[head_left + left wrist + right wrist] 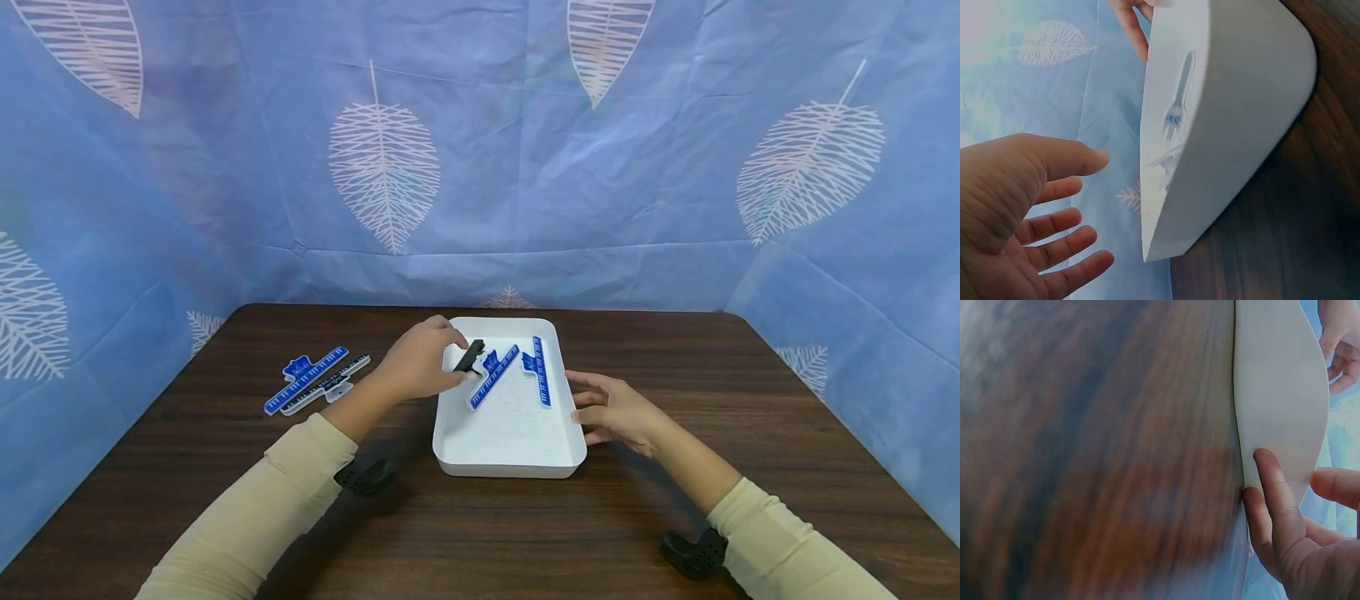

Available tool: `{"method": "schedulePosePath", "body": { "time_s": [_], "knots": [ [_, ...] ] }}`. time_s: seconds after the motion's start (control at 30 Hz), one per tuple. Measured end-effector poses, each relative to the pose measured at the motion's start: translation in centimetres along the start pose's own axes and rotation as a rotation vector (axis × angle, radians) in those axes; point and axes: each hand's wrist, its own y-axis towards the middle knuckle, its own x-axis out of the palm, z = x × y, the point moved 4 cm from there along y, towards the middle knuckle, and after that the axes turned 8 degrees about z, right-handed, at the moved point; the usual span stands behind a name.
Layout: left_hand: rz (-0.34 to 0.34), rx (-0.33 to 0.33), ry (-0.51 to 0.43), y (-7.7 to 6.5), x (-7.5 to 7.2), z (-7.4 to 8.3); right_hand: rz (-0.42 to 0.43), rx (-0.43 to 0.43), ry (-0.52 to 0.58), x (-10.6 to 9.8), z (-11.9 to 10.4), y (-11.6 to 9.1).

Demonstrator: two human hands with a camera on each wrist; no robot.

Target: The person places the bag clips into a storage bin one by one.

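A white tray (510,442) holds two blue piano-key page clips, a slanted one (495,379) and a more upright one (542,375), plus a black clip (469,356). My left hand (423,358) is over the tray's left side, thumb and fingertips close to the black clip. In the left wrist view, the fingers of the left hand (1029,219) are spread with nothing between them. On the tray's right side, my right hand (618,412) rests with relaxed fingers on the outer wall and the thumb tip at the rim, as the right hand (1297,531) shows in its wrist view.
To the left on the dark wooden table (480,533) lie a blue piano-key clip (306,380) and a black-and-white one (327,385), side by side. A blue leaf-patterned cloth (480,183) hangs behind the table and along its sides.
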Motion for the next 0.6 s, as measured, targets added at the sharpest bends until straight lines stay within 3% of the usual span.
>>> {"method": "schedulePosePath", "body": {
  "time_s": [0.33,0.6],
  "knots": [
    [0.107,0.033,0.010,-1.6,-1.1,-1.4,0.003,0.001,0.005,0.0,0.1,0.1],
    [0.170,0.018,-0.001,-2.8,-2.4,-2.7,0.006,-0.001,0.000,0.0,0.1,0.0]
  ]
}}
